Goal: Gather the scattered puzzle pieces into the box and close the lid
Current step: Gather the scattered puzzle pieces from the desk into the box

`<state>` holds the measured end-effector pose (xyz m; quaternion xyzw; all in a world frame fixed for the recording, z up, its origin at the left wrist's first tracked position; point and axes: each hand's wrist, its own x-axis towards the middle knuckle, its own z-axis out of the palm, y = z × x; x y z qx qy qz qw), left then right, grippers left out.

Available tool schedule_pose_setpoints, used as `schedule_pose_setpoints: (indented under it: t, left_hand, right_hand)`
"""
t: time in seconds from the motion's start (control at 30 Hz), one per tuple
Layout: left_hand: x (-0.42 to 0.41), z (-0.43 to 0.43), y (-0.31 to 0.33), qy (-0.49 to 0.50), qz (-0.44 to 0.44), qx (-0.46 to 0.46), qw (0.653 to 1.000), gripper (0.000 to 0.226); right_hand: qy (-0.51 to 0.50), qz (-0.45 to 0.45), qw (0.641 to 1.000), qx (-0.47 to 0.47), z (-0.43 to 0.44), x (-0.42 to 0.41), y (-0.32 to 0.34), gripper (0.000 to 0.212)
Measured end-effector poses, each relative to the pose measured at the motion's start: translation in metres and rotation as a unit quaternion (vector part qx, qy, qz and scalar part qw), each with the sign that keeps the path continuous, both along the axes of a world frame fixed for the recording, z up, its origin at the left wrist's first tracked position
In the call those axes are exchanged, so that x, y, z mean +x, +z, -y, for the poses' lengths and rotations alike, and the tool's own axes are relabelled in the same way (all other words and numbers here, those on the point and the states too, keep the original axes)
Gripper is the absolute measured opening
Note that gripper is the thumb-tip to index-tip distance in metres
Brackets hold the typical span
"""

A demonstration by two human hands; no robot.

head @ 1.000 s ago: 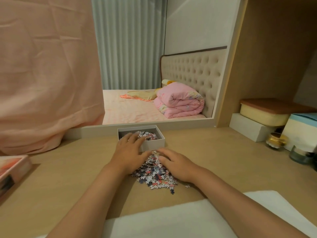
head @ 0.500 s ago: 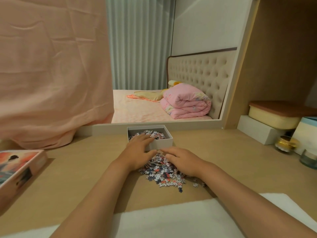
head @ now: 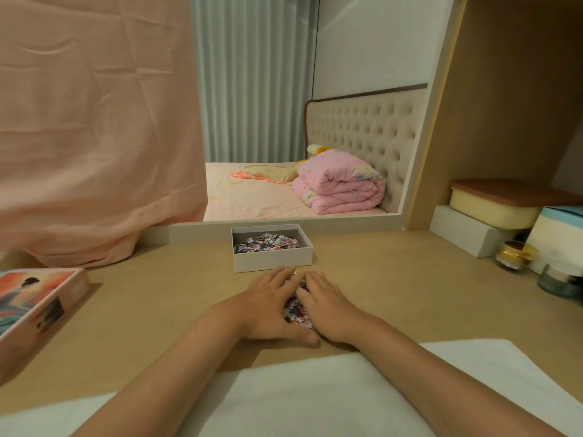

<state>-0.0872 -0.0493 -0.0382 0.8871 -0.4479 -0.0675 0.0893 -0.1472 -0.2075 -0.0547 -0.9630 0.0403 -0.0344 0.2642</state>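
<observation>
Wood-look desk (head: 394,298), and the loose puzzle pieces (head: 295,305) are squeezed into a narrow heap between the left hand (head: 268,307) and right hand (head: 328,305). The fingers are mostly straight, pressing in from both sides and not curled round anything. The box (head: 273,262) sits straight ahead, just past the fingertips, long side facing them and partly filled. Both hands look equally near it, so I'd guess a forward scoop comes next. The lid (head: 41,298) is way off left.
</observation>
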Motion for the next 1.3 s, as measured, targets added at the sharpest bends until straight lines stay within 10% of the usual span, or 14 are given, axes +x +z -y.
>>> schedule_pose_setpoints:
  t: [0.13, 0.27, 0.53, 0.9, 1.3]
  left_hand:
    - [0.003, -0.009, -0.006, 0.008, 0.002, -0.050, 0.999, 0.134]
    - [0.006, -0.009, -0.013, 0.004, 0.001, -0.036, 0.999, 0.122]
    - [0.017, 0.005, -0.016, 0.012, 0.046, -0.085, 0.995, 0.091]
    - [0.013, -0.034, 0.002, 0.017, -0.039, 0.001, 0.999, 0.138]
    - [0.044, -0.057, -0.007, 0.086, -0.051, -0.097, 0.990, 0.116]
  right_hand:
    - [-0.044, 0.055, 0.939, 0.337, -0.021, 0.015, 0.021, 0.041]
    - [-0.059, 0.055, 0.908, 0.411, -0.005, 0.020, 0.035, 0.038]
    - [-0.052, 0.048, 0.962, 0.264, 0.024, -0.001, 0.024, 0.035]
    - [0.147, -0.038, 0.966, -0.208, 0.008, 0.004, 0.001, 0.105]
    - [0.121, -0.034, 0.989, -0.075, 0.026, 0.017, 0.008, 0.092]
